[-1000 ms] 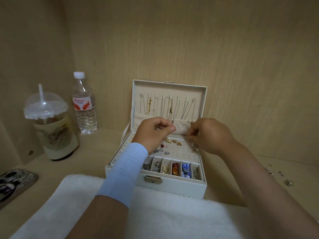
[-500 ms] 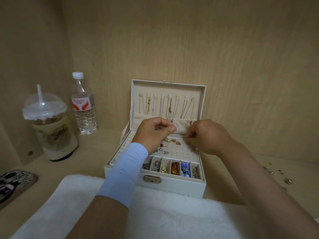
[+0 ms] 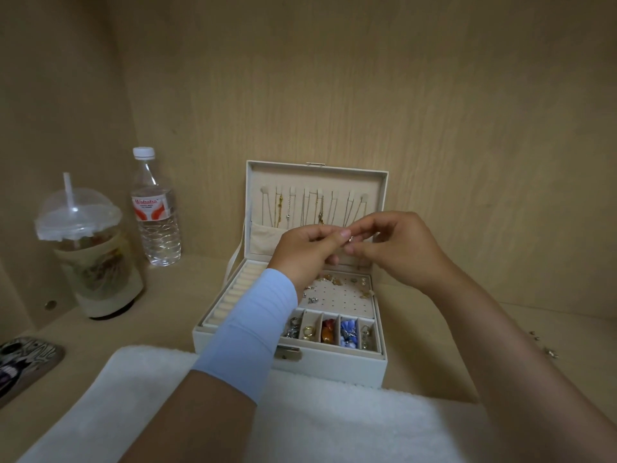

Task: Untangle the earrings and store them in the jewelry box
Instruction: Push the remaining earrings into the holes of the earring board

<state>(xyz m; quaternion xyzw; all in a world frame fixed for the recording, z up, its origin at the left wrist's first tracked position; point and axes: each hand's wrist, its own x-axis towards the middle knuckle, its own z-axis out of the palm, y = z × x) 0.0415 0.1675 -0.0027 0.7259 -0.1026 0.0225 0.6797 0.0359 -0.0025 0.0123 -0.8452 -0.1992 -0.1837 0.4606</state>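
A white jewelry box (image 3: pixel 334 365) stands open on the wooden shelf, with chains hanging inside its raised lid (image 3: pixel 317 182). Its perforated earring panel (image 3: pixel 337 299) carries several small studs, and the front compartments hold rings and coloured pieces. My left hand (image 3: pixel 307 252), with a light blue sleeve on the wrist, and my right hand (image 3: pixel 397 248) meet above the panel. Both pinch one small gold earring (image 3: pixel 350 239) between their fingertips. A few loose earrings (image 3: pixel 547 349) lie on the shelf at the right.
A white towel (image 3: pixel 167 402) covers the shelf's front. At the left stand a lidded drink cup with a straw (image 3: pixel 90 262) and a water bottle (image 3: pixel 155 208). A patterned phone case (image 3: pixel 23 365) lies at the left edge. Wooden walls close in behind and to the left.
Both hands have risen from the earring panel and come together. The right hand lifted a small earring, and the left fingers now pinch it too.
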